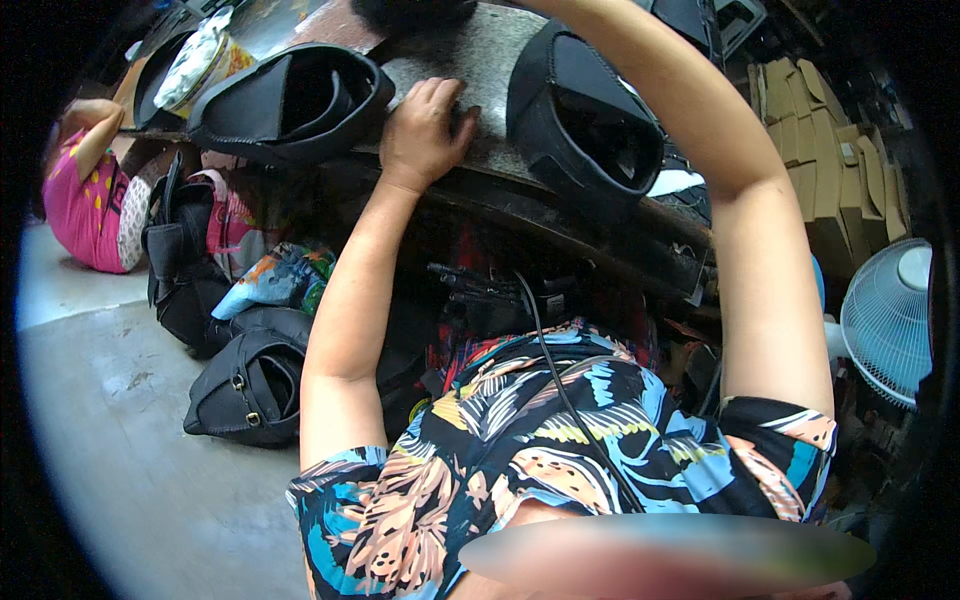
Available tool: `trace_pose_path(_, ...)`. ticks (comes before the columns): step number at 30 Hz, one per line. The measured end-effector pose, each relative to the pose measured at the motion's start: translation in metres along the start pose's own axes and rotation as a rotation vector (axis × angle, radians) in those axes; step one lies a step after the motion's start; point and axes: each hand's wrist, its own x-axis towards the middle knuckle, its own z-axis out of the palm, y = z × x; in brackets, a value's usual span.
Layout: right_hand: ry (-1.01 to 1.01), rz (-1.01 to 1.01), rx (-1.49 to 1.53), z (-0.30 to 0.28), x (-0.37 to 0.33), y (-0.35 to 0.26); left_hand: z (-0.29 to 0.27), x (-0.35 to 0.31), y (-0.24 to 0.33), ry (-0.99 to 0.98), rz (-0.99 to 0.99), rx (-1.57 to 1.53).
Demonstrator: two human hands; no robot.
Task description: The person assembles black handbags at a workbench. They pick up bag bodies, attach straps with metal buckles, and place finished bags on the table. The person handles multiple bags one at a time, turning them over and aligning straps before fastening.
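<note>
black bag point(585, 125) beside left hand point(425, 130) on bench point(480, 60); second bag point(290, 100) left.

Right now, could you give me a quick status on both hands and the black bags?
Left hand flat on the stone worktop, holding nothing. Right hand out of view, arm raised. Black bags lie either side of the left hand.

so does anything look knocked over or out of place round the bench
Yes: black bags lie slumped in a heap on the floor below the bench. The left hand rests flat on the benchtop.
</note>
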Motion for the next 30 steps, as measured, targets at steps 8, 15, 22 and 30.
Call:
trace_pose_path(8, 0.209, -0.155, 0.235, -0.046, -0.026, 0.000, 0.000, -0.001, -0.002, -0.045, -0.037, -0.033)
trace_pose_path(15, 0.082, 0.317, 0.401, -0.147, -0.196, 0.012, -0.005, -0.004, -0.003, -0.008, 0.024, 0.011)
trace_pose_path(22, 0.166, 0.789, 0.555, -0.134, -0.322, -0.003, -0.030, 0.007, 0.017, -0.111, -0.205, -0.560)
trace_pose_path(30, 0.289, 0.677, 0.300, -0.086, -0.338, -0.046, -0.069, 0.017, 0.102, -0.312, 0.191, -0.330)
